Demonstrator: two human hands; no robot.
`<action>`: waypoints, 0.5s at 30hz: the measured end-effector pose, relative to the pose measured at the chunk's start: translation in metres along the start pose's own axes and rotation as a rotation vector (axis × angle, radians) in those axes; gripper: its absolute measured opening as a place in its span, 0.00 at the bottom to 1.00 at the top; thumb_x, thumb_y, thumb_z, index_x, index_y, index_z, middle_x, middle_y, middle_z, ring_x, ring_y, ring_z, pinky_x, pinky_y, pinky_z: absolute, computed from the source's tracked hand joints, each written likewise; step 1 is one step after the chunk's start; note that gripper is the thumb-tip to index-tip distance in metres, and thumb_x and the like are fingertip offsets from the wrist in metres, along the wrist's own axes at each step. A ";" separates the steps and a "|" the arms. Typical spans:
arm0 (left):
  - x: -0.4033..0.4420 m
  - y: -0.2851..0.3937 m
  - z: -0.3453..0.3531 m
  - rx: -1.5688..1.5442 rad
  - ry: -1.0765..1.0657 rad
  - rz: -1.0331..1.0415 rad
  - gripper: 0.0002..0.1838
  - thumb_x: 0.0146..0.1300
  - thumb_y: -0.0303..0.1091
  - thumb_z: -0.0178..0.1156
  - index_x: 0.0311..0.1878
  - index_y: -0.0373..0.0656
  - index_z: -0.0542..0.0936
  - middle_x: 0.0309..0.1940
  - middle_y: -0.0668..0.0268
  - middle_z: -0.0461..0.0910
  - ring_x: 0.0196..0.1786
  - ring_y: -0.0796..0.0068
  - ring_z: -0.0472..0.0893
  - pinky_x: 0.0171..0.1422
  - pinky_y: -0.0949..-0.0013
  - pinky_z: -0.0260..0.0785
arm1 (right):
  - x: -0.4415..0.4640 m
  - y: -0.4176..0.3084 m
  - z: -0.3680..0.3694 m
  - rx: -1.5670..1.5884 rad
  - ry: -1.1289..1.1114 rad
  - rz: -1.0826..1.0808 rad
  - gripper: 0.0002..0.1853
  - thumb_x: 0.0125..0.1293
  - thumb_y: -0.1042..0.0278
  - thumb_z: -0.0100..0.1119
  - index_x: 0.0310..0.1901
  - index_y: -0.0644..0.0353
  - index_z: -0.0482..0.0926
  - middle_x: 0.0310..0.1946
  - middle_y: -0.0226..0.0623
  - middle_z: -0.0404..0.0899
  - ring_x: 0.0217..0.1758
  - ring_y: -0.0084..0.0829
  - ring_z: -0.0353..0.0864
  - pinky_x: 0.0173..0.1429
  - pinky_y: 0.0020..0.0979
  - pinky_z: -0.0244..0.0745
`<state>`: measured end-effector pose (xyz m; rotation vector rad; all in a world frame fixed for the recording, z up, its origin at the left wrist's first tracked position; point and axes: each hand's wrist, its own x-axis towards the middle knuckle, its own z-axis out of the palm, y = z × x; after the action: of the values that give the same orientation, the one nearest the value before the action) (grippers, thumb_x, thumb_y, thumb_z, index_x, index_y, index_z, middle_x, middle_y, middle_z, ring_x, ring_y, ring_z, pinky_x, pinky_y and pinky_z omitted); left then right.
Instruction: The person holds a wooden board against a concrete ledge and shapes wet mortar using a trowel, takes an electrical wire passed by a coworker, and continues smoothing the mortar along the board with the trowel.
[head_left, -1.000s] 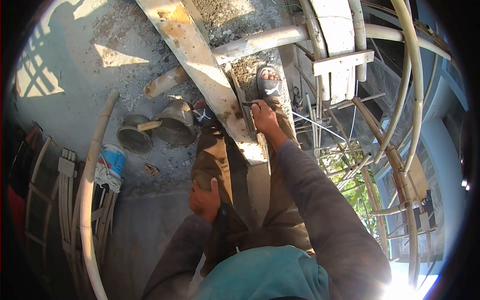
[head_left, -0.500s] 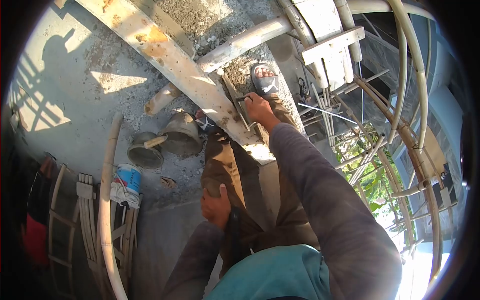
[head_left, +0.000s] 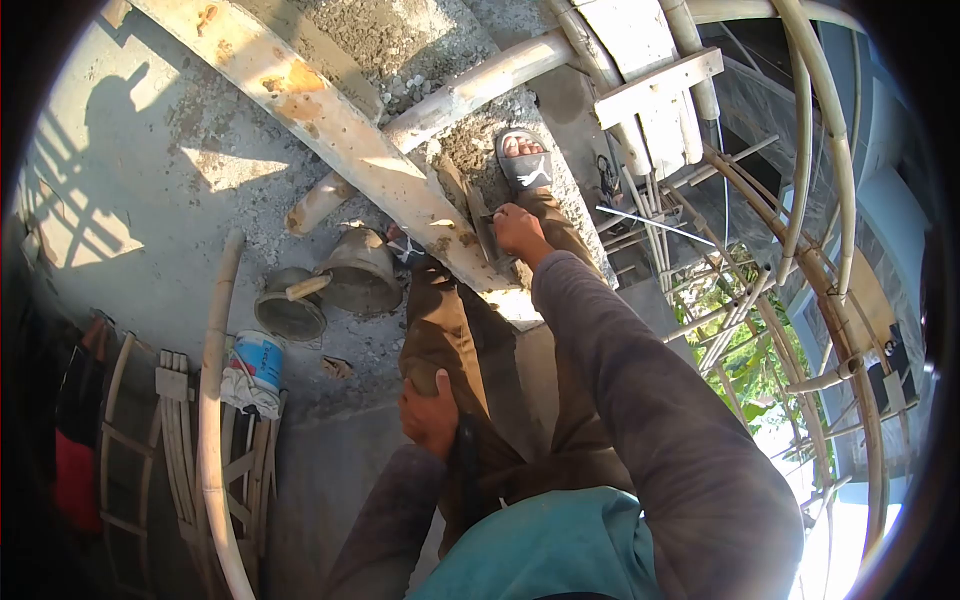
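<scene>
My right hand (head_left: 520, 232) is closed round the handle of a flat trowel (head_left: 487, 236), whose blade lies along the side of a long wooden plank (head_left: 370, 160). My left hand (head_left: 430, 412) rests on my left knee, thumb raised and fingers laid over the trouser cloth, holding no object that I can see. Rough mortar (head_left: 475, 150) lies beside the plank, near my sandalled right foot (head_left: 525, 160). The plank slants down between my legs and is stained with brown patches.
Two dark buckets (head_left: 362, 272) (head_left: 290, 303) stand left of the plank, with a wooden handle across them. A bamboo pole crosses beneath it (head_left: 480, 88). Upright bamboo (head_left: 215, 400) and a white-blue pail (head_left: 254, 365) are at left; scaffolding (head_left: 830, 270) stands at right.
The view has turned, so the plank and buckets sit differently in frame. My right hand and the trowel have shifted slightly along the plank's side. My left hand stays on the knee.
</scene>
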<state>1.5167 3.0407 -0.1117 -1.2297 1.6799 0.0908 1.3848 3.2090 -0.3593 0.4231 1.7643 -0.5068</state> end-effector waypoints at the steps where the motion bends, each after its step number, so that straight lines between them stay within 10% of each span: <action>1: -0.001 -0.002 0.001 0.009 -0.001 -0.011 0.42 0.57 0.66 0.56 0.62 0.38 0.70 0.55 0.46 0.73 0.57 0.45 0.74 0.60 0.49 0.66 | -0.010 -0.008 -0.007 0.078 0.027 -0.049 0.17 0.67 0.62 0.43 0.48 0.59 0.80 0.55 0.47 0.75 0.58 0.49 0.74 0.61 0.43 0.69; 9: -0.001 0.000 -0.002 0.003 -0.025 -0.026 0.42 0.57 0.66 0.55 0.63 0.40 0.69 0.56 0.47 0.72 0.56 0.44 0.74 0.59 0.49 0.66 | -0.025 0.060 0.025 -0.548 -0.173 -0.193 0.18 0.67 0.60 0.44 0.49 0.60 0.79 0.50 0.49 0.79 0.54 0.49 0.77 0.60 0.44 0.70; 15: 0.000 -0.001 -0.001 -0.001 -0.040 -0.051 0.43 0.56 0.67 0.56 0.64 0.40 0.69 0.56 0.48 0.72 0.55 0.43 0.74 0.59 0.49 0.66 | -0.030 -0.013 -0.013 0.113 0.032 -0.080 0.18 0.67 0.58 0.45 0.50 0.60 0.79 0.54 0.49 0.77 0.58 0.49 0.76 0.61 0.44 0.69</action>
<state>1.5173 3.0395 -0.1109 -1.2628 1.6130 0.0844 1.3745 3.2045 -0.3257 0.4426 1.7942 -0.6618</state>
